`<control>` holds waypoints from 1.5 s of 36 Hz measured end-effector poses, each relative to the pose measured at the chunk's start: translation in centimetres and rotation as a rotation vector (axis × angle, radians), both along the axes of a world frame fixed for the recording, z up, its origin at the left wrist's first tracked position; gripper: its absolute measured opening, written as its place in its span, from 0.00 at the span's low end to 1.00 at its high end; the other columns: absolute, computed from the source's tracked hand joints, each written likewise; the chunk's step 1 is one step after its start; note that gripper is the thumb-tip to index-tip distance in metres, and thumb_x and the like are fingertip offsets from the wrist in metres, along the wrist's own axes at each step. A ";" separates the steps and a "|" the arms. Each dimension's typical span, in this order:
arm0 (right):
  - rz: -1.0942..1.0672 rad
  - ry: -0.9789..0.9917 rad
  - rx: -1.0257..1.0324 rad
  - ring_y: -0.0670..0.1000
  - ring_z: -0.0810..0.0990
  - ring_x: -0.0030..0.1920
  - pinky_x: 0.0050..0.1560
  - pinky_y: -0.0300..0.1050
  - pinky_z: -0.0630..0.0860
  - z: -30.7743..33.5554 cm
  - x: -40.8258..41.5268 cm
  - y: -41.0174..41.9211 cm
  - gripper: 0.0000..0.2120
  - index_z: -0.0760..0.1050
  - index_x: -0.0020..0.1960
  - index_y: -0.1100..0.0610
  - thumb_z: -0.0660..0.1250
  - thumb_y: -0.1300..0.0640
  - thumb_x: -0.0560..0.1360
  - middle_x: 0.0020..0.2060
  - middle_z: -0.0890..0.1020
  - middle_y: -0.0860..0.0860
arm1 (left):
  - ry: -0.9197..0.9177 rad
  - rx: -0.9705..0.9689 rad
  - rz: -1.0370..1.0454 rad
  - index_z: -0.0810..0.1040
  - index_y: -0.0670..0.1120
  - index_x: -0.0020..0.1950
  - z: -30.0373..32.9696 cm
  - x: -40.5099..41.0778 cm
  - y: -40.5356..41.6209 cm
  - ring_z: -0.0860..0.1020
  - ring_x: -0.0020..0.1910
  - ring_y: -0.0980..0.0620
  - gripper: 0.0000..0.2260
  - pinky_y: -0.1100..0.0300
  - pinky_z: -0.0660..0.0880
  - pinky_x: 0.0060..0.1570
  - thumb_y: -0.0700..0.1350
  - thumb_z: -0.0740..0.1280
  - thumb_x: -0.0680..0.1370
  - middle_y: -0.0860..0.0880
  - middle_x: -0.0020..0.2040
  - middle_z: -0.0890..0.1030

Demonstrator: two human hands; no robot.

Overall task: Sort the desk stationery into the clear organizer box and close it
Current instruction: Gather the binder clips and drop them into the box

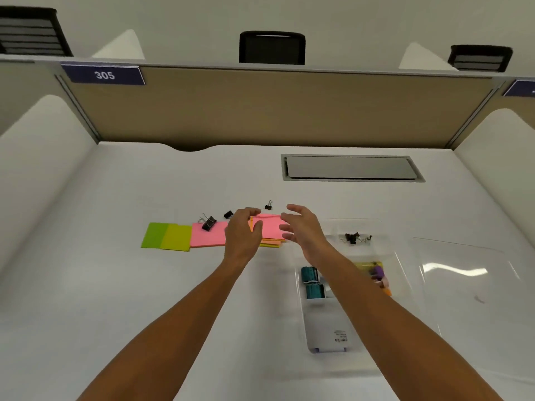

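Coloured sticky-note pads lie in a row on the white desk: a green pad (166,236), a pink pad (207,238), and a pink-topped stack over orange and yellow (271,228). My left hand (242,233) and my right hand (301,227) hover on either side of that stack, fingers spread, holding nothing. Black binder clips lie nearby: one on the pink pad (209,222), one beside it (228,214), one farther back (268,205). The clear organizer box (385,227) stands open to the right, holding binder clips (354,237), teal staple boxes (311,282) and a white item (327,334).
The clear lid (469,273) lies flat to the right of the box. A grey cable hatch (351,168) is set in the desk at the back. Beige and white partitions enclose the desk on three sides.
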State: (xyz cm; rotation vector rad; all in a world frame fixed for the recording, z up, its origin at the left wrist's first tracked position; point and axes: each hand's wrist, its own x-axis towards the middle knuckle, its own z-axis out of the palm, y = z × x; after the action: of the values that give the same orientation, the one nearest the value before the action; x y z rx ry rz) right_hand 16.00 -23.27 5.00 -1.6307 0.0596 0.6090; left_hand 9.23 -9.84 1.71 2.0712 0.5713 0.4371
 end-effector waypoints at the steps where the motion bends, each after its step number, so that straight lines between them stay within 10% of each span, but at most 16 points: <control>1: 0.060 -0.035 -0.052 0.53 0.82 0.52 0.52 0.49 0.81 -0.2 -0.1 0.7 0.20 0.70 0.68 0.53 0.68 0.56 0.78 0.52 0.80 0.53 | 0.008 0.019 0.018 0.77 0.46 0.61 -0.4 -0.3 1.2 0.77 0.56 0.52 0.13 0.59 0.73 0.58 0.40 0.68 0.77 0.49 0.58 0.79; 10: 0.425 -0.276 -0.355 0.48 0.78 0.50 0.41 0.39 0.74 -3.0 0.3 6.1 0.27 0.67 0.72 0.51 0.70 0.57 0.75 0.61 0.75 0.50 | 0.298 0.101 0.132 0.72 0.45 0.68 -3.8 -1.7 9.3 0.72 0.63 0.40 0.25 0.50 0.67 0.64 0.43 0.73 0.73 0.42 0.67 0.70; 18: 0.657 -0.549 -0.659 0.59 0.69 0.67 0.65 0.48 0.69 -5.2 1.6 10.7 0.30 0.64 0.75 0.54 0.67 0.62 0.74 0.69 0.67 0.59 | 0.399 0.327 0.111 0.71 0.49 0.70 -5.3 -0.8 11.7 0.63 0.69 0.40 0.26 0.47 0.66 0.62 0.48 0.71 0.73 0.45 0.70 0.67; 30: 0.869 -0.681 -0.877 0.64 0.66 0.67 0.65 0.53 0.68 -7.2 4.1 14.7 0.37 0.60 0.78 0.51 0.73 0.57 0.74 0.70 0.66 0.59 | 0.489 0.424 0.029 0.63 0.51 0.75 -6.7 1.4 13.9 0.51 0.76 0.36 0.30 0.41 0.59 0.69 0.58 0.67 0.76 0.41 0.79 0.49; 37: 0.874 -0.742 -0.858 0.61 0.71 0.58 0.59 0.49 0.73 -7.3 4.5 15.3 0.27 0.72 0.71 0.51 0.73 0.56 0.74 0.61 0.70 0.57 | 0.443 0.461 0.019 0.61 0.49 0.76 -6.3 2.6 15.2 0.69 0.58 0.38 0.30 0.47 0.70 0.56 0.51 0.69 0.77 0.41 0.69 0.62; 54: 0.928 -0.778 -0.868 0.60 0.76 0.52 0.51 0.49 0.72 -6.5 3.8 15.7 0.19 0.73 0.63 0.60 0.70 0.60 0.73 0.54 0.76 0.58 | 0.366 0.388 0.119 0.74 0.42 0.54 -5.9 3.4 16.3 0.72 0.49 0.41 0.16 0.48 0.74 0.46 0.48 0.74 0.73 0.41 0.55 0.70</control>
State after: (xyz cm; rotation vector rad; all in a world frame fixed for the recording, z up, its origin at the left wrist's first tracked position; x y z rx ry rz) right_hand 19.82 -7.60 -1.51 -2.6410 -1.2077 0.6094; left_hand 12.61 6.45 -4.18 2.5222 0.8847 0.2491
